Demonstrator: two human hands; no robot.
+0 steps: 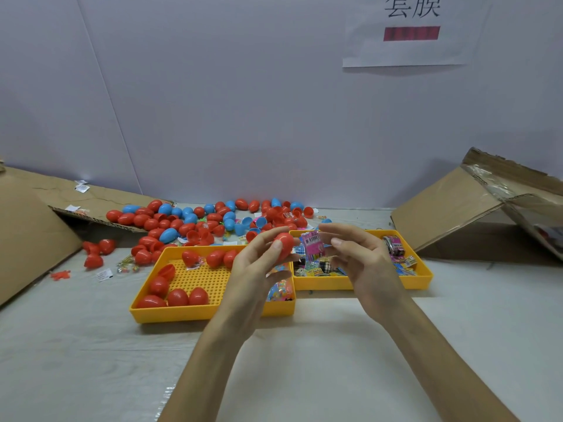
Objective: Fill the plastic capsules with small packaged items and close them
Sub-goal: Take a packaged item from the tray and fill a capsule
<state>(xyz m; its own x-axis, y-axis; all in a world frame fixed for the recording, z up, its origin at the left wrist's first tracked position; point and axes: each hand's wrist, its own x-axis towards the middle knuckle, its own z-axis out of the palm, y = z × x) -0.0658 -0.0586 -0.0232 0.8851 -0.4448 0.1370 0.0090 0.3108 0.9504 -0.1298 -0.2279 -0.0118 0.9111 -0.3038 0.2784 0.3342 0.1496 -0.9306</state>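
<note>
Holding red capsule (285, 243) against pink packet (312, 244).

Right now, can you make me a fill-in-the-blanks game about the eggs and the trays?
1. The left hand holds a ___ egg-shaped plastic capsule.
2. The right hand pinches a small ___ packet.
3. The left plastic tray and the right plastic tray are both ___.
4. The pile of loose capsules behind the trays is red and ___.
Missing words: red, pink, yellow, blue.
</note>
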